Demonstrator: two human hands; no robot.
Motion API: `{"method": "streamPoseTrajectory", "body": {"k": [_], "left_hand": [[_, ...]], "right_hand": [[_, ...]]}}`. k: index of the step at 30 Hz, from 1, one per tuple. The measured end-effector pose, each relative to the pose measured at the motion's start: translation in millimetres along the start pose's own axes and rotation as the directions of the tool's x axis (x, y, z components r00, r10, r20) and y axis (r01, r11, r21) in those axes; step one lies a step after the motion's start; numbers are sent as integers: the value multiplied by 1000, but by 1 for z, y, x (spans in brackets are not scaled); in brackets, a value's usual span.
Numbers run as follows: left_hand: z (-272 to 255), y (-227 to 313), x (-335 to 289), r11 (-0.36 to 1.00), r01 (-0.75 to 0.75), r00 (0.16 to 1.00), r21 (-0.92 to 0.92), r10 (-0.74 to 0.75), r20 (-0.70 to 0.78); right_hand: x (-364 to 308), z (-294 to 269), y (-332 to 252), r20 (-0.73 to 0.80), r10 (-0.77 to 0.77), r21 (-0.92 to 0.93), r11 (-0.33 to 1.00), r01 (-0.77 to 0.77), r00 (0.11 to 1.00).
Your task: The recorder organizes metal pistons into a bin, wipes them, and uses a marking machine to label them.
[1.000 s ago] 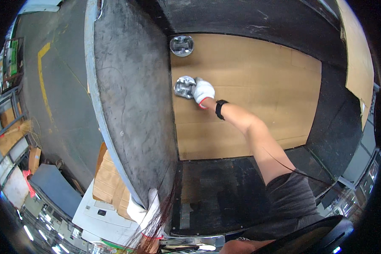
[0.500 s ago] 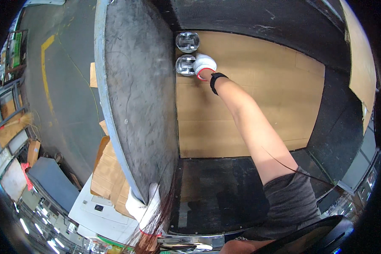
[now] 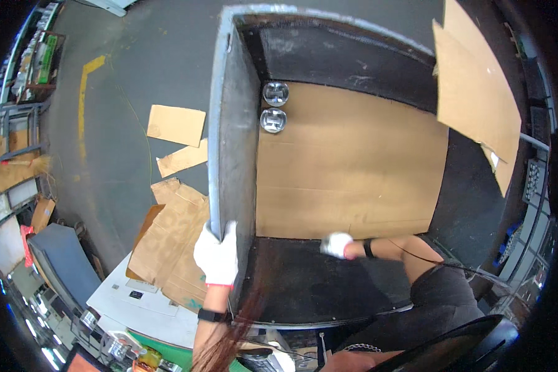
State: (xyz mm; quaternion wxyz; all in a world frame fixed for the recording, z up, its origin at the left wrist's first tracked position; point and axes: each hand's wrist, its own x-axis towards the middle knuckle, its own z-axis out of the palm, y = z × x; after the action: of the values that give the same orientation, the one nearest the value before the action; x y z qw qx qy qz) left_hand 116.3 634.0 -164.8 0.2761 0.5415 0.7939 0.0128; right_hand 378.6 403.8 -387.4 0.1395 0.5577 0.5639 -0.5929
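Two shiny metal pistons (image 3: 273, 120) stand one behind the other on a cardboard sheet (image 3: 347, 173), in the far left corner of a deep black-lined bin (image 3: 353, 68). My left hand (image 3: 218, 259), in a white knitted glove, is closed over the rim of the bin's left wall. Over the black near side of the bin is my right hand (image 3: 337, 245), also gloved. Motion smears its fingers, and I see no object in it. It is well apart from the pistons.
A bent cardboard flap (image 3: 477, 93) hangs over the bin's right wall. Left of the bin lie flattened cardboard pieces (image 3: 170, 239), some on a white cabinet top (image 3: 115, 301). A yellow line (image 3: 82, 111) marks the grey floor. Long hair partly covers the near edge.
My right hand has left the nearer piston and moved back toward me over the bin's near side. My left hand stays on the rim. The view has shifted, showing more floor.
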Motion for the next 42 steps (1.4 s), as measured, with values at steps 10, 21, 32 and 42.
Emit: {"method": "streamPoseTrajectory", "body": {"k": [10, 21, 32, 42], "left_hand": [[-11, 28, -17, 948, 78, 987, 310, -28, -160], [68, -15, -344, 927, -356, 932, -119, 361, 26], [122, -195, -715, 757, 526, 720, -388, -639, -270], [254, -138, -939, 95, 831, 273, -549, -929, 251]], "right_hand": [[-225, 23, -93, 49, -237, -23, 971, 238, 970], [-239, 76, -70, -138, -461, -484, 804, 346, 877], [-274, 89, -105, -294, -510, -630, 740, 238, 808], [-229, 101, -110, -277, -106, -805, 569, -170, 955]]}}
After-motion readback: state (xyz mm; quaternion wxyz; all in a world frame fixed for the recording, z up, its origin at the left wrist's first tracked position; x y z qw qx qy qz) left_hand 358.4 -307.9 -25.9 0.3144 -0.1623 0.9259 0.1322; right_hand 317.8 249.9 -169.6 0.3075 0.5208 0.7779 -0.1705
